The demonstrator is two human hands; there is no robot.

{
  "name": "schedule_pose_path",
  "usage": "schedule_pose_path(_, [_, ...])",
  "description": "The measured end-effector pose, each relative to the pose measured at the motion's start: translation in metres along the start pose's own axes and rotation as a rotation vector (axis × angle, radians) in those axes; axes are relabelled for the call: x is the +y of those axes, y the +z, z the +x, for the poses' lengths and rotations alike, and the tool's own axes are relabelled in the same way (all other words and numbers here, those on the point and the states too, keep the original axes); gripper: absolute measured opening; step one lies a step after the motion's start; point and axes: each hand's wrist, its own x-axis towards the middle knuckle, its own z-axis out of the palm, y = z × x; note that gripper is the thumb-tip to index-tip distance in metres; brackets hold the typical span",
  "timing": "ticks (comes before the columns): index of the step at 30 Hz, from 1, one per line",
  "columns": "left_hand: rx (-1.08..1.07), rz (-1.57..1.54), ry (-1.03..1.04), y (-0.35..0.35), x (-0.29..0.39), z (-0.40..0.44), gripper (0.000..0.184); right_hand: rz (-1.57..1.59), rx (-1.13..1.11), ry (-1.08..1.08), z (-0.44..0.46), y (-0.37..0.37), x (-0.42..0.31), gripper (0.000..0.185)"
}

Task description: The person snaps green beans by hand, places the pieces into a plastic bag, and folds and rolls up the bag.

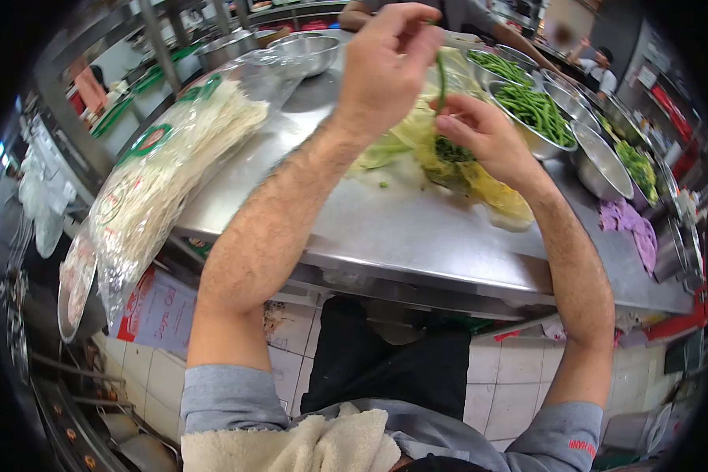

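A single green bean (442,81) stands nearly upright between my two hands, above the steel table. My left hand (387,67) is raised, its fingers closed near the bean's upper end. Lower down, my right hand (486,135) pinches the bottom end between thumb and fingers. Beneath my right hand lies a yellow plastic bag (511,206) with small dark green scraps (452,151) on it. To the right of my hands, green beans fill a steel bowl (544,148), and a second bowl of beans (499,66) stands behind it.
A clear plastic pack of white noodles (177,157) covers the table's left end and overhangs its edge. Several steel bowls (602,167) line the right side, near a purple cloth (631,228). Another person's arm (523,46) reaches in across the table.
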Motion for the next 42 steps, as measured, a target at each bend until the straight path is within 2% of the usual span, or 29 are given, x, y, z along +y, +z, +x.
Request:
schedule_pose_path(1, [0.021, 0.056, 0.13, -0.001, 0.0, 0.0, 0.019, 0.019, 0.016, -0.016, 0.0, 0.0, 0.0, 0.031])
schedule_pose_path(4, [0.024, -0.105, 0.009, 0.001, 0.002, -0.001, 0.016, 0.019, -0.003, -0.005, 0.005, -0.005, 0.001, 0.023])
schedule_pose_path(5, [0.066, -0.117, -0.009, 0.0, 0.003, 0.0, 0.014, 0.091, 0.062, -0.002, 0.003, -0.002, -0.002, 0.022])
schedule_pose_path(7, [0.169, 0.032, 0.099, -0.004, -0.009, 0.005, 0.013, 0.261, 0.163, 0.047, 0.006, -0.007, 0.006, 0.023])
schedule_pose_path(9, [0.161, 0.343, 0.184, -0.013, -0.016, 0.008, 0.018, 0.3, 0.26, 0.064, 0.007, -0.015, 0.01, 0.023])
schedule_pose_path(10, [0.203, 0.449, 0.331, -0.014, -0.02, 0.011, 0.017, 0.223, 0.242, 0.028, 0.009, -0.022, 0.013, 0.022])
schedule_pose_path(11, [0.21, 0.473, 0.338, -0.016, -0.024, 0.009, 0.017, 0.112, 0.251, -0.019, 0.01, -0.026, 0.021, 0.02])
schedule_pose_path(13, [-0.018, 0.781, 0.508, -0.015, -0.017, 0.002, 0.015, -0.262, 0.331, -0.046, 0.006, -0.022, 0.01, 0.019])
schedule_pose_path(14, [-0.015, 0.79, 0.513, -0.013, -0.014, -0.003, 0.015, -0.26, 0.33, -0.057, 0.005, -0.021, 0.009, 0.019])
schedule_pose_path(16, [-0.424, 0.804, 0.331, -0.008, -0.015, -0.013, 0.018, -0.278, 0.289, -0.058, 0.004, -0.021, 0.011, 0.019])
schedule_pose_path(17, [-0.42, 0.81, 0.331, -0.006, -0.016, -0.015, 0.018, -0.277, 0.286, -0.065, 0.003, -0.021, 0.01, 0.019])
schedule_pose_path(19, [-0.572, 0.831, 0.242, -0.004, -0.02, -0.018, 0.019, -0.201, 0.23, -0.042, 0.003, -0.02, 0.01, 0.021])
schedule_pose_path(26, [-0.514, 0.724, 0.119, -0.01, -0.023, -0.013, 0.021, -0.228, 0.251, -0.053, 0.004, -0.028, 0.017, 0.021])
schedule_pose_path(29, [-0.494, 0.681, 0.197, -0.004, -0.025, -0.019, 0.022, -0.331, 0.219, -0.085, 0.002, -0.023, 0.009, 0.021])
schedule_pose_path(31, [-0.582, 0.718, 0.199, 0.001, -0.023, -0.019, 0.022, -0.374, 0.199, -0.103, 0.002, -0.02, 0.008, 0.02])
schedule_pose_path(33, [-0.564, 0.723, 0.215, 0.0, -0.022, -0.019, 0.021, -0.473, 0.203, -0.252, 0.003, -0.018, 0.012, 0.02])
schedule_pose_path(36, [-0.513, 0.729, 0.277, -0.001, -0.021, -0.022, 0.02, -0.521, 0.203, -0.322, 0.002, -0.016, 0.006, 0.019])
schedule_pose_path(39, [-0.503, 0.73, 0.318, 0.003, -0.019, -0.024, 0.018, -0.56, 0.147, -0.221, 0.0, -0.016, -0.002, 0.018])
schedule_pose_path(42, [-0.517, 0.679, 0.284, 0.008, -0.016, -0.026, 0.016, -0.564, 0.159, -0.246, 0.0, -0.018, 0.006, 0.018])
